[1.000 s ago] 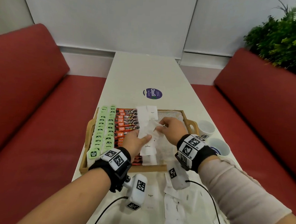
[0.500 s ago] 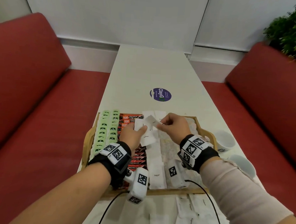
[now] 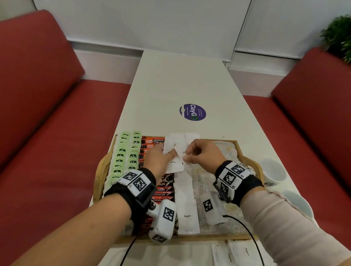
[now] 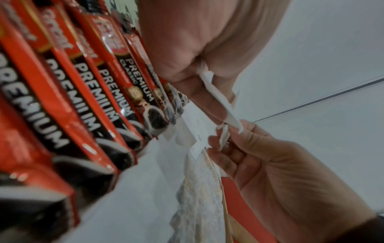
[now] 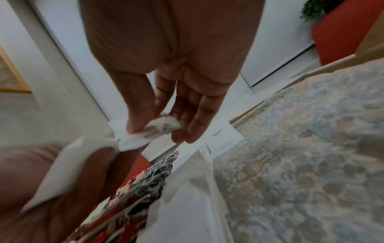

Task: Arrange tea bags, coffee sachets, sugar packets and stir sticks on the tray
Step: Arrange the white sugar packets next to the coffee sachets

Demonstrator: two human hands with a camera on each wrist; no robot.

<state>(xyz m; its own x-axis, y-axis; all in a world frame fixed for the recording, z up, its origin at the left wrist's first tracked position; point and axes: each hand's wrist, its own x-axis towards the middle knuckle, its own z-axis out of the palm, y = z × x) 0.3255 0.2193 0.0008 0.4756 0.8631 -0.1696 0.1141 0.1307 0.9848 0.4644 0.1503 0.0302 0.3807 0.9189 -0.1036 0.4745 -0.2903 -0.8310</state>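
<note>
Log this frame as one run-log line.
left hand: holds sugar packets | right hand: pinches one sugar packet | over tray | stir sticks: none seen

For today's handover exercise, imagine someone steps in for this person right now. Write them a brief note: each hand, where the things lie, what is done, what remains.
Left hand grips a few white paper sugar packets; right hand pinches one packet off them, above the wooden tray.
Done: green tea bags in two rows at the tray's left, red-and-black coffee sachets beside them, a sugar column begun.
Left: lay the held packets, add the loose ones lying on the white table. No stir sticks visible.
</note>
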